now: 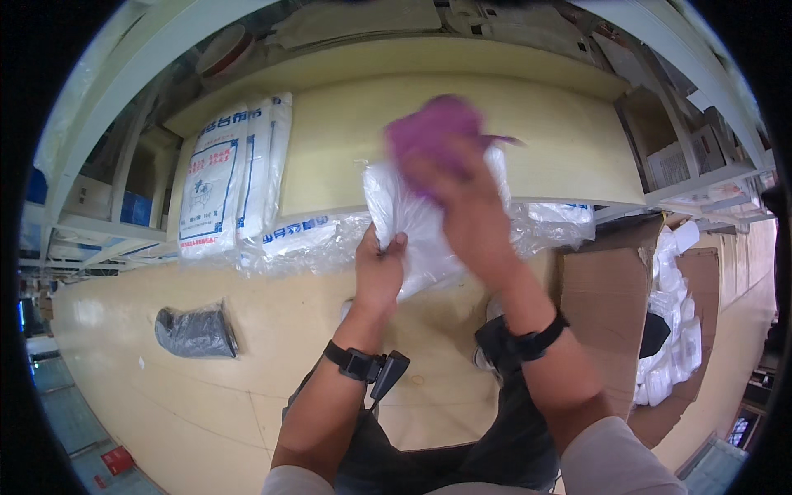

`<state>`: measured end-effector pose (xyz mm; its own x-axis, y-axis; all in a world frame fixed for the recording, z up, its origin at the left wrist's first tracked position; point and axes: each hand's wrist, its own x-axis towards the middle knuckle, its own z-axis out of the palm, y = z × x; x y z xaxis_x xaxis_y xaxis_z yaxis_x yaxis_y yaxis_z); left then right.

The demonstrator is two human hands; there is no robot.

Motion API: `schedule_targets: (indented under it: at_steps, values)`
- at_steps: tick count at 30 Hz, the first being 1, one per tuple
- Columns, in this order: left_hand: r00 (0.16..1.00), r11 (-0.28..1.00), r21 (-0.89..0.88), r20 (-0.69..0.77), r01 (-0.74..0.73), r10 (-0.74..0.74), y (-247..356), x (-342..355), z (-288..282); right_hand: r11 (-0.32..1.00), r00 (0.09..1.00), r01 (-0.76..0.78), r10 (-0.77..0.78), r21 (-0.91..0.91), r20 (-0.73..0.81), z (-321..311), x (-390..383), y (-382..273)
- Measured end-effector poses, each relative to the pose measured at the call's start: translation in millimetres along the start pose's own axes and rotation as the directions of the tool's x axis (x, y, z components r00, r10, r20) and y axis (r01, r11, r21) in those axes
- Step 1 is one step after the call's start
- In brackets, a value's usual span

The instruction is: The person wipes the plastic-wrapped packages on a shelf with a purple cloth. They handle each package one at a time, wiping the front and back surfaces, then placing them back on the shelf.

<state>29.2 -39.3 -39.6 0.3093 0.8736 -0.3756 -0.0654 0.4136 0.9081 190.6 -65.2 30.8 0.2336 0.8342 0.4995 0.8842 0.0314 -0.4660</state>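
Observation:
A folded sheet or bag of thin, whitish plastic (417,247) hangs in front of me at the shelf's front edge. Its lower left side is pinched by my left hand (379,268), thumb on top. Above the plastic, my right hand (472,214) is closed on a bunched purple cloth (437,120). Motion smears the cloth and the fingers on it, so whether the cloth touches the plastic is hard to tell.
Printed white plastic packages (210,186) lie at the left of the pale shelf (330,140). Clear wrapping (322,243) hangs below its edge. A dark wrapped bundle (196,332) rests on the floor at left. At right stands an open carton (606,289) with white packets (672,330).

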Motion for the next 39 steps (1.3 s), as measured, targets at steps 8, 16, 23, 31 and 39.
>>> schedule_targets:
  at_steps: [8, 16, 23, 31, 39]
  values:
    - [0.998, 0.909, -0.411, 0.02, 0.069, -0.067, 43.0, 29.6, -29.8, 0.958, 0.978, -0.188, 0.203, -0.214, 0.05, -9.6, -11.2, 61.9]
    - [0.996, 0.989, -0.121, 0.055, 0.081, -0.074, 33.9, 18.8, -39.4, 0.96, 0.954, -0.244, 0.263, 0.138, -0.145, -21.8, -1.0, 43.3]
    - [0.987, 0.944, -0.327, 0.139, -0.036, 0.086, 43.2, 23.4, -26.0, 0.954, 0.956, 0.285, -0.276, 0.089, -0.103, 7.2, -11.5, -36.5]
    - [0.989, 0.966, 0.224, 0.032, 0.132, -0.143, 12.7, 20.2, -46.6, 0.991, 0.997, -0.072, 0.069, -0.109, -0.033, 28.5, -13.1, 45.4]
    - [0.931, 0.953, 0.053, 0.207, 0.297, -0.301, 11.8, 22.5, -47.4, 0.913, 0.947, -0.306, 0.32, -0.27, 0.009, 7.3, -10.3, 66.3]
